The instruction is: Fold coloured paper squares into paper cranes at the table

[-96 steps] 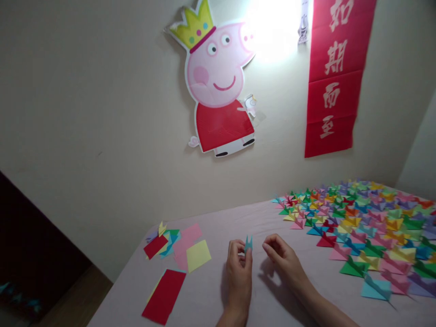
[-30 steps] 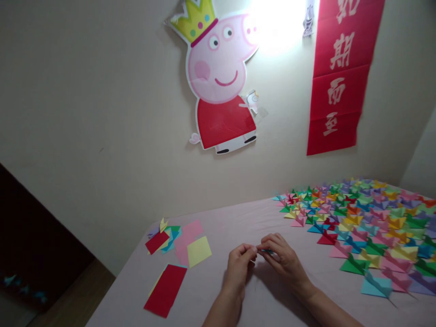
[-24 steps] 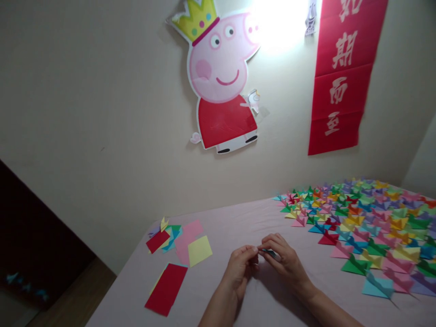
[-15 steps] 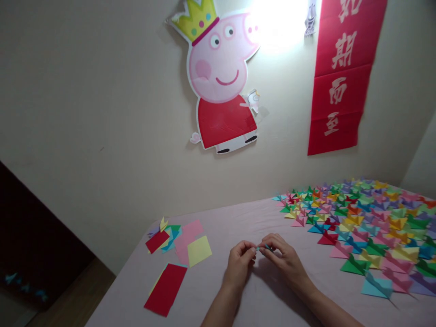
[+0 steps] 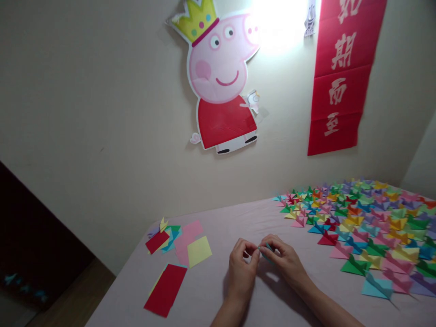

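Observation:
A small teal piece of folded paper (image 5: 269, 247) is mostly hidden by my fingers, so its full shape cannot be made out. My right hand (image 5: 283, 257) grips it between thumb and fingers above the table. From the other side, my left hand (image 5: 242, 261) pinches its near tip, thumb against forefinger. The fingertips of both hands almost meet there. To the right stand many folded paper cranes in rows, the closest a light blue crane (image 5: 376, 286).
Left of my hands lie a red paper stack (image 5: 166, 290), a yellow square sheet (image 5: 199, 251), pink sheets (image 5: 182, 243) and a smaller red piece (image 5: 157, 241). They rest on the pale pink tablecloth (image 5: 235, 218). A wall (image 5: 136, 136) rises behind the table.
My left hand has turned and shifted slightly right, its thumb now more upright against the paper's tip. A bit more teal shows between my right fingers. Everything else stays put.

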`<state>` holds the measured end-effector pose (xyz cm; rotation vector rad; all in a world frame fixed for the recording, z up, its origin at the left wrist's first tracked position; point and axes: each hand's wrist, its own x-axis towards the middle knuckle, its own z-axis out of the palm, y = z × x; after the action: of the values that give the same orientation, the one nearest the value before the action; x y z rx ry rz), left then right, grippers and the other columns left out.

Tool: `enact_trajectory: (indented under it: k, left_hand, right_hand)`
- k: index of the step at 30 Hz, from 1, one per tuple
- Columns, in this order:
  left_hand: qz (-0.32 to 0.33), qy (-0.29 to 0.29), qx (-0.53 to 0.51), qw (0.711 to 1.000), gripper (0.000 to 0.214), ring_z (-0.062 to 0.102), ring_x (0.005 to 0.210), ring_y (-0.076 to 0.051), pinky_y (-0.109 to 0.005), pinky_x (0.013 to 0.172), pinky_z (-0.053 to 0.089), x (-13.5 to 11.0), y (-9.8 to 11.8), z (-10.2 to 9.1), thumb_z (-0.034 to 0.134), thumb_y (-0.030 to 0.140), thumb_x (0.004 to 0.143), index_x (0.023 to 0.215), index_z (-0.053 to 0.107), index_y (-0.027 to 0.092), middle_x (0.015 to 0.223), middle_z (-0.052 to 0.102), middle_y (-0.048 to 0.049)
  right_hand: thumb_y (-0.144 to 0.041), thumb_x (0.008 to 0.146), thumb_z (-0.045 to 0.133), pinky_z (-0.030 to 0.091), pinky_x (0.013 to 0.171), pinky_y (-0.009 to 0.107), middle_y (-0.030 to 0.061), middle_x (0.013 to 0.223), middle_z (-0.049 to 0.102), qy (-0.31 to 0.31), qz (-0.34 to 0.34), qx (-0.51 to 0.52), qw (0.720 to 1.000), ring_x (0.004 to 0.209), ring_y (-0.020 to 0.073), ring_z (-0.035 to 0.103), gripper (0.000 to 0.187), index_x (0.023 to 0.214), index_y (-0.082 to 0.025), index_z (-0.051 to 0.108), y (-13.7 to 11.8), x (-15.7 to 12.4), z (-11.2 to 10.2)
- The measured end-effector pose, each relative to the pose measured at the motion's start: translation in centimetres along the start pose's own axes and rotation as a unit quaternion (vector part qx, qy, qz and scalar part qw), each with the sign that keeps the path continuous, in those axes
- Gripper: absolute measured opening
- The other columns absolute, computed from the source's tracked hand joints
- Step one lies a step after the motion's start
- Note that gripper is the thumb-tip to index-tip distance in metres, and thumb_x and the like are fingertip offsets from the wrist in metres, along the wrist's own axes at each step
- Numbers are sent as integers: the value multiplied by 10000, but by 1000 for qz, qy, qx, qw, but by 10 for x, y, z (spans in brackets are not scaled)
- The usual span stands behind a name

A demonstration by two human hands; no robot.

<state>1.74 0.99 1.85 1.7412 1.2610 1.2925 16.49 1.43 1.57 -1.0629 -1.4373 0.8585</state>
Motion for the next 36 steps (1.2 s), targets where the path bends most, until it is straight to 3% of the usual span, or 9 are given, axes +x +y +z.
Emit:
enact_trajectory:
  k: [5,11,17,22,27,36]
  left_hand:
    - [-12,8,-4,1000,91,531,725,-159,-262,683,394,-5,-3,7,572,202,824,733,573,198,751,574,11]
    - [-48,-29,-43,998,86,530,732,-151,-248,650,393,-10,-6,14,568,262,848,835,613,190,829,594,-4]
    - [-113,-20,-127,985,240,474,638,-144,-254,626,374,-3,-14,9,613,408,803,716,575,187,678,554,17]
    - [-128,-1,-164,978,358,428,605,-134,-247,605,361,3,-16,2,668,514,732,657,534,190,619,487,34]
    - [-142,-1,-195,970,421,395,584,-128,-245,579,337,6,-14,3,665,584,706,646,546,185,595,461,34]
    - [-181,12,-235,955,325,379,573,-118,-241,577,319,9,-21,-3,654,475,695,619,517,190,575,451,38]
  right_hand:
    - [-490,729,672,418,649,290,-7,669,563,8,36,48,998,672,188,520,305,633,-210,601,0,1,3]
    - [-547,674,732,415,610,276,-32,618,513,0,100,128,987,626,164,485,381,636,-196,591,4,0,5]
    - [-571,667,762,463,655,295,15,773,635,-20,123,187,974,737,199,573,416,848,-207,679,2,-1,8]
    - [-548,678,764,435,572,273,-39,647,566,0,107,181,978,592,152,522,493,1022,-220,631,9,-2,10]
    - [-514,723,732,414,545,257,-50,633,548,-6,90,159,983,564,142,514,425,988,-221,576,16,-2,9]
    - [-329,810,578,472,765,322,45,877,683,-80,4,50,996,842,221,623,182,887,-207,690,8,-4,5]
